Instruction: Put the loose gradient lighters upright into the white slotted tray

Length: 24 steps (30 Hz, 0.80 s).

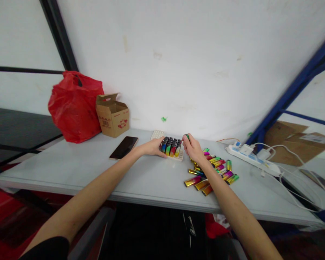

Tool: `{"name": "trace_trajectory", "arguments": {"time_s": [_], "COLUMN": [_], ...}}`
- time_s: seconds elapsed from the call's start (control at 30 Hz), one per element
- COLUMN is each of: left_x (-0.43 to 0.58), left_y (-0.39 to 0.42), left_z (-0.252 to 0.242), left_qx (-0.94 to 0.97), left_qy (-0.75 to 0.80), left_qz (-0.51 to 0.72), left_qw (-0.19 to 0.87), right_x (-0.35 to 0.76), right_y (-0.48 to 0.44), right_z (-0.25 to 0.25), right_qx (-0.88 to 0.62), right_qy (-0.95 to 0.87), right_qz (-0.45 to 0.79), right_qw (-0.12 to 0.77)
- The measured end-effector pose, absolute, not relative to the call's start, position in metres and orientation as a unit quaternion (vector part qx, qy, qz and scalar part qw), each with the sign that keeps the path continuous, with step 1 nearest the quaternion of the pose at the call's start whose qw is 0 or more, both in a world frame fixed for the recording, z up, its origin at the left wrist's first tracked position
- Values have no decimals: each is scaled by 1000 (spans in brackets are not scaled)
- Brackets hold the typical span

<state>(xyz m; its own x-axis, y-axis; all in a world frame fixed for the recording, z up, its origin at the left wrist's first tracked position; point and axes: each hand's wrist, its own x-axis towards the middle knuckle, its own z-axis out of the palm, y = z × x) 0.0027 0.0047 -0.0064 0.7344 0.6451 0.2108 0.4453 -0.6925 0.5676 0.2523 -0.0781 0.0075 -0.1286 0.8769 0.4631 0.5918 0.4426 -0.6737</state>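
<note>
A white tray [157,134] with small cells stands near the back of the grey table [141,177], and several colourful lighters [171,146] stand upright in it. My left hand [152,147] rests against the tray's left side, fingers curled on its edge. My right hand [191,147] is closed on one lighter [187,136] with a green top, held at the tray's right end. A loose heap of lighters [213,169] lies on the table under and beside my right wrist.
A dark phone [124,147] lies left of the tray. A small open cardboard box [112,115] and a red plastic bag [74,106] stand at the back left. A white power strip [253,156] with plugs and cables lies at the right.
</note>
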Motion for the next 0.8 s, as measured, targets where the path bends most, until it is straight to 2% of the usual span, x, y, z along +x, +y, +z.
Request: {"name": "trace_trajectory", "arguments": {"time_s": [0.13, 0.23, 0.4, 0.8], "left_x": [3, 2, 2, 3], "left_y": [8, 9, 6, 8], "left_z": [-10, -11, -9, -11], "left_qx": [895, 892, 896, 895], "left_qy": [305, 306, 309, 321], "left_qz": [206, 206, 198, 199], "left_qw": [252, 260, 252, 239], "right_x": [257, 259, 263, 264], "right_y": [-83, -85, -84, -81], "right_z": [18, 23, 20, 13], "right_qx": [-458, -442, -460, -440], "right_qy": [-793, -802, -805, -821], "right_qz": [34, 4, 83, 179], "right_qw": [399, 402, 366, 317]}}
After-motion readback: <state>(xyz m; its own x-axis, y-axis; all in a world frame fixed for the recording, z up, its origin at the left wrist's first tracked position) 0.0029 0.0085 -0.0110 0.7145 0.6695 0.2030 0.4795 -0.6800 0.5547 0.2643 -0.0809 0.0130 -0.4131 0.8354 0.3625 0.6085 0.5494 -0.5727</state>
